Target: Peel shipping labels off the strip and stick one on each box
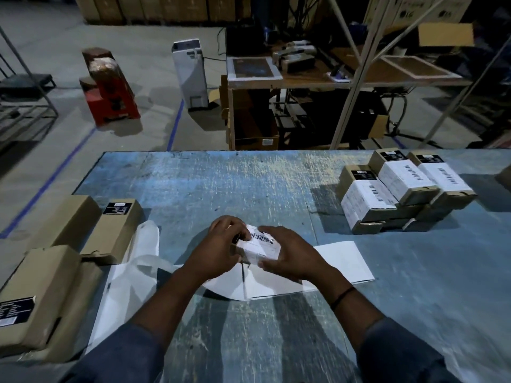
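Note:
A small box (pixel 255 251) with a white barcode label across its top sits at the middle of the blue table (pixel 249 178). My left hand (pixel 218 248) curls round its left side, and my right hand (pixel 293 254) curls over its right side, thumb at the near edge. Under them lies the white label strip (pixel 340 261), and its peeled backing (pixel 132 272) trails off to the left. Three plain brown boxes (pixel 116 230) lie at the left. A stack of labelled boxes (pixel 403 189) stands at the far right.
Beyond the table's far edge are a wooden workbench (pixel 345 76) with equipment, slanted metal poles (pixel 356 78), a white appliance (pixel 190 73) and a red item (pixel 113 89) on the floor. Another box edge (pixel 504 175) shows at the right border.

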{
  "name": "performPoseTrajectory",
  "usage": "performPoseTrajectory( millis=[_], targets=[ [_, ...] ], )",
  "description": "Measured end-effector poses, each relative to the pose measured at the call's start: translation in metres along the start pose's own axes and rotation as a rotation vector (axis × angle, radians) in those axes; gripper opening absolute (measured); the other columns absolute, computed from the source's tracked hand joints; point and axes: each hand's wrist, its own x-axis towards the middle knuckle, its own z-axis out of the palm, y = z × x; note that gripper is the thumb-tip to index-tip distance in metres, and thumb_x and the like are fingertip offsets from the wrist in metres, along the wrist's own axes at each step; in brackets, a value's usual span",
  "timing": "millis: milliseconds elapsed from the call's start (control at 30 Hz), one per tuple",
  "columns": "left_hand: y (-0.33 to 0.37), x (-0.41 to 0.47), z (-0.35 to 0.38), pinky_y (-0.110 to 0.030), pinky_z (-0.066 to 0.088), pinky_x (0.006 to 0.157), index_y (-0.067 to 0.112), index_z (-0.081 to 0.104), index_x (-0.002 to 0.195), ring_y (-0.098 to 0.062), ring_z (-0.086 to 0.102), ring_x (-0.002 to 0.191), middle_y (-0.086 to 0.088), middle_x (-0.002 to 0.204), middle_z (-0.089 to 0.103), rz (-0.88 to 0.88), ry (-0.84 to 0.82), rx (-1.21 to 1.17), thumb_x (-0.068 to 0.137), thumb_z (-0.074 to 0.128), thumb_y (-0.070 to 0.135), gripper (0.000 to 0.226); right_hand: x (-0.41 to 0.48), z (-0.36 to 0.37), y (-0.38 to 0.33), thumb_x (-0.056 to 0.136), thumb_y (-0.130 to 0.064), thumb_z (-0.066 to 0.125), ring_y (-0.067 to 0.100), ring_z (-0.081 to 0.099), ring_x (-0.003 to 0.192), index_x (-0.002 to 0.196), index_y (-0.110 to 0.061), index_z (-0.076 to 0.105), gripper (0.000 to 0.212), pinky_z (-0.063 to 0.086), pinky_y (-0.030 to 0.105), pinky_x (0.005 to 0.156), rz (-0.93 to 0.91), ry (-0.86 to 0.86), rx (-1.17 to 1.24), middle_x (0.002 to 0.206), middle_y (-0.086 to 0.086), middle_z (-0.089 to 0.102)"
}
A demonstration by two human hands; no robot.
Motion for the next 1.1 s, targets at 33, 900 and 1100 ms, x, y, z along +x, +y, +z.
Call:
performPoseTrajectory(
  millis=[33,900,1100],
  targets=[
    [0.002,0.003,0.0,-0.04,0.047,0.106,0.038,0.063,0.11,-0.015,0.045,0.13,0.015,0.129,0.051,0.01,-0.001,-0.003,0.069,0.079,0.004,0.056,-0.003,0.0,-0.003,0.079,-0.056,0.078,0.013,0.05,0.127,0.149,-0.038,0.044,0.079,0.042,0.029,0.102,-0.007,0.036,-0.005,0.143,-0.009,0.055],
    [0.214,0.19,0.115,-0.037,0.027,0.122,0.031,0.05,0.15,-0.023,0.025,0.155,-0.003,0.162,0.041,-0.102,0.029,-0.024,0.102,0.057,0.018,0.05,-0.037,-0.17,0.107,0.084,-0.054,0.065,0.035,0.05,0.108,0.111,-0.016,0.068,0.047,0.037,0.045,0.085,0.413,0.818,-0.663,0.121,0.014,0.059],
    [0.218,0.2,0.117,-0.041,0.031,0.12,0.036,0.053,0.147,-0.026,0.032,0.152,-0.005,0.164,0.038,-0.137,0.043,-0.053,0.103,0.056,0.016,0.049,-0.032,-0.172,0.12,0.087,-0.055,0.06,0.035,0.047,0.115,0.113,-0.014,0.066,0.049,0.032,0.047,0.088,0.399,0.82,-0.684,0.126,0.011,0.057]
  ],
)
